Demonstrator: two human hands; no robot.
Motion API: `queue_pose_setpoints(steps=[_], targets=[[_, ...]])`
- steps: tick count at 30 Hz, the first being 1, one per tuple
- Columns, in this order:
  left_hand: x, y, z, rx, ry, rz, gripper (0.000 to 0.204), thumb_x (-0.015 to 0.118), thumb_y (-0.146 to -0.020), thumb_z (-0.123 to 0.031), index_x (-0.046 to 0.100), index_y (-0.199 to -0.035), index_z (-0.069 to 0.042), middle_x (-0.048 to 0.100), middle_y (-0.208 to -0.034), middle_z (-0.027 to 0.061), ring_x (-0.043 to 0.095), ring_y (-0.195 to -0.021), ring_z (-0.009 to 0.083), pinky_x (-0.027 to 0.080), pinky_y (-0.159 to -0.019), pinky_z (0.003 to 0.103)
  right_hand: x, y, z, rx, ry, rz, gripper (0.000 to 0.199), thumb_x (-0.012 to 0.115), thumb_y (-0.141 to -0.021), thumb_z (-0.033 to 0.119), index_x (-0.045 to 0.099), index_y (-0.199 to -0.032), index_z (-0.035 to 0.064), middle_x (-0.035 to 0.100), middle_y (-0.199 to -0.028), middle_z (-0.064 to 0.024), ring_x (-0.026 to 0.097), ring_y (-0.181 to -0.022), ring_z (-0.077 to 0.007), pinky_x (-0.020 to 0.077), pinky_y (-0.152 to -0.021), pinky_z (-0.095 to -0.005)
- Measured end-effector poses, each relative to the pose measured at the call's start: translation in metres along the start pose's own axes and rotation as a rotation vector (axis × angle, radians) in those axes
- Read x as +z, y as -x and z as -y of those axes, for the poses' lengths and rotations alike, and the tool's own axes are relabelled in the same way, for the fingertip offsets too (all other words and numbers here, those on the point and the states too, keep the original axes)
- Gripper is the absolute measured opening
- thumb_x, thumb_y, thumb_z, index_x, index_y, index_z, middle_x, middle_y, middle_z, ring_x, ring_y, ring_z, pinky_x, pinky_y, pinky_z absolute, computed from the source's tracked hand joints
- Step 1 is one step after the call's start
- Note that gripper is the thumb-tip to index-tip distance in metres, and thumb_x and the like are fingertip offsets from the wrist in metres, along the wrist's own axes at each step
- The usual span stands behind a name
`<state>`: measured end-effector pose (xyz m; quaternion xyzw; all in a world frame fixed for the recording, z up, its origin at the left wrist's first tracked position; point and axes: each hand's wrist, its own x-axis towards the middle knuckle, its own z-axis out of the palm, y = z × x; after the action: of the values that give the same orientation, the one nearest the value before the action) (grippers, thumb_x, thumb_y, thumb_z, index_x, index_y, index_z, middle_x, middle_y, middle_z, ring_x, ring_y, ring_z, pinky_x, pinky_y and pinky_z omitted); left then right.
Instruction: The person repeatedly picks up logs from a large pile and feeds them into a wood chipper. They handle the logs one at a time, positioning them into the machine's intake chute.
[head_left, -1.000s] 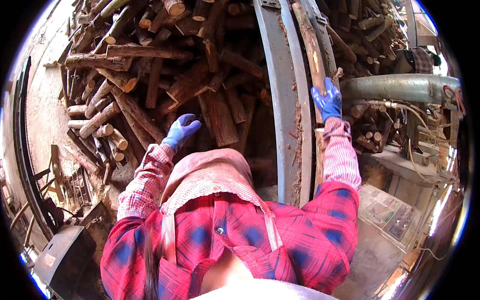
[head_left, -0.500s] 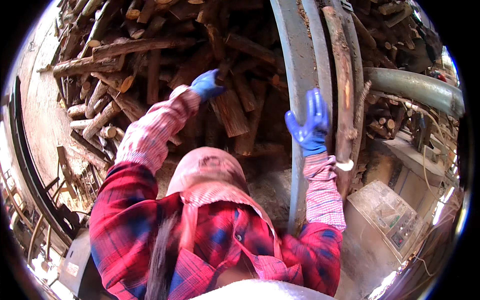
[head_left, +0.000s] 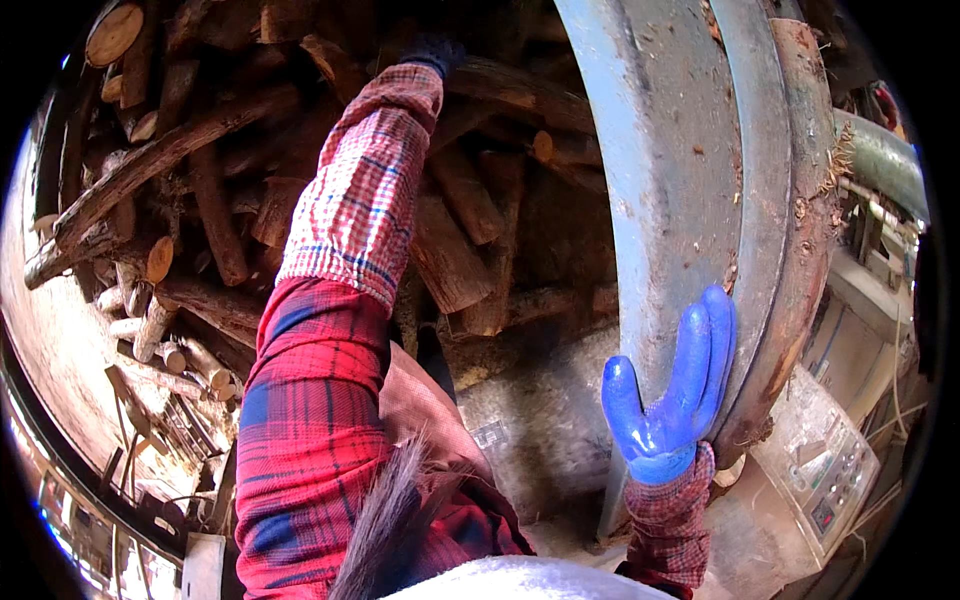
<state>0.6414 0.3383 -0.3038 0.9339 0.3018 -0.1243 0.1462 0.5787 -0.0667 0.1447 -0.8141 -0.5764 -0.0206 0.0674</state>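
My left hand (head_left: 436,52), in a dark blue glove, stretches far into the shadowed heap of cut logs (head_left: 455,255). Its fingers are too dark to make out, so whether it grips a log is unclear. Closer to me, my right hand (head_left: 675,385), in a shiny blue glove, rests open with fingers outstretched against a pale blue-grey metal trough (head_left: 670,180). A long, bark-covered log (head_left: 800,220) lies along the trough's right side, just beyond the right hand.
A control box with knobs (head_left: 815,470) stands at the lower right. Behind the trough, a thick grey-green pipe (head_left: 885,165) comes in from the right. More logs and a pale wall border the left. Dusty floor (head_left: 540,420) shows below the heap.
My left arm has reached farther forward, deeper into the log heap. I lean closer, so the trough looms larger. My right hand stays open by the trough and appears lower in view.
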Motion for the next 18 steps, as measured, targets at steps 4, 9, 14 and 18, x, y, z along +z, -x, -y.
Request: queue_pose_setpoints(steps=[4,9,14,18], targets=[[-0.024,0.062,-0.101,0.266,-0.230,0.209,0.035,0.055,-0.088,-0.044,0.070,-0.109,-0.021,0.068,-0.108,0.0059,0.066,-0.097,0.0224,0.051,-0.084,0.040,0.004,0.013,-0.007,0.095,0.022,0.016,0.059,0.066,-0.084,0.022,0.046,-0.130,-0.0082,0.047,-0.134,-0.0296,0.047,-0.122,-0.0481,0.0387,-0.104,-0.0529],[-0.086,0.284,-0.081,0.294,0.699,0.182,0.032,0.060,-0.088,-0.036,0.066,-0.111,-0.015,0.066,-0.107,0.0055,0.063,-0.093,0.0196,0.051,-0.083,0.038,-0.003,0.008,0.002,0.011,-0.075,-0.112,0.062,0.068,-0.079,0.018,0.047,-0.132,-0.0055,0.047,-0.135,-0.0273,0.046,-0.124,-0.0465,0.0372,-0.106,-0.0506],[-0.153,0.536,-0.041,-0.086,1.702,0.367,0.031,0.064,-0.089,-0.027,0.062,-0.114,-0.008,0.063,-0.106,0.0051,0.061,-0.089,0.0167,0.051,-0.082,0.037,0.003,0.017,-0.004,0.028,-0.130,-0.185,0.067,0.070,-0.075,0.021,0.046,-0.133,-0.0011,0.046,-0.138,-0.0210,0.043,-0.129,-0.0381,0.0344,-0.110,-0.0459],[-0.167,0.618,0.019,-0.240,1.472,0.168,0.044,0.067,-0.085,-0.029,0.058,-0.117,0.000,0.064,-0.104,0.0076,0.062,-0.087,0.0184,0.052,-0.079,0.033,-0.001,0.016,-0.002,0.020,-0.050,-0.244,0.070,0.070,-0.075,0.031,0.047,-0.134,0.0009,0.046,-0.138,-0.0211,0.043,-0.129,-0.0371,0.0343,-0.109,-0.0449]])
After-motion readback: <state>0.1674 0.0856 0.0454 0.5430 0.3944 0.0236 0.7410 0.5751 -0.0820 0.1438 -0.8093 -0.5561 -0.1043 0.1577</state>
